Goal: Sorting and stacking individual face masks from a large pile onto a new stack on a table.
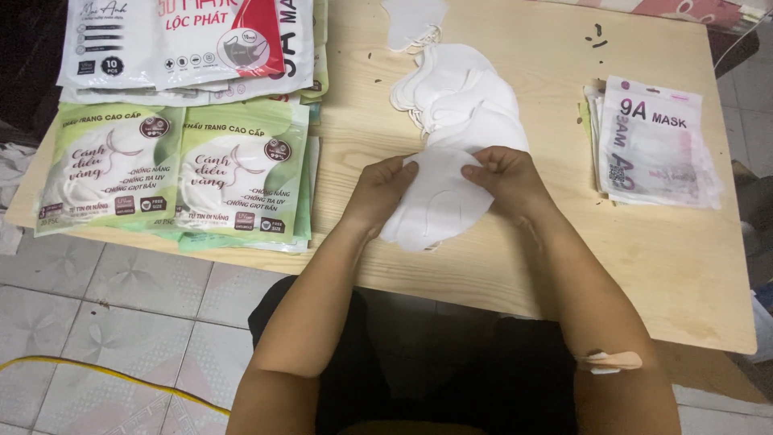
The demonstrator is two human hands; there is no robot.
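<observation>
1. While both forearms are reaching forward from the near desk edge, the left hand and right hand are meeting over a white mask stack.
2. Stack is lying between the hands, long axis running left-right, both hands equally near.
3. Left fingers are clamped on its left edge, right fingers pinching the top right edge; palms are facing inward.
4. Beyond, loose white masks are fanning away; green packets sitting far left, pink-white packets far right.
</observation>
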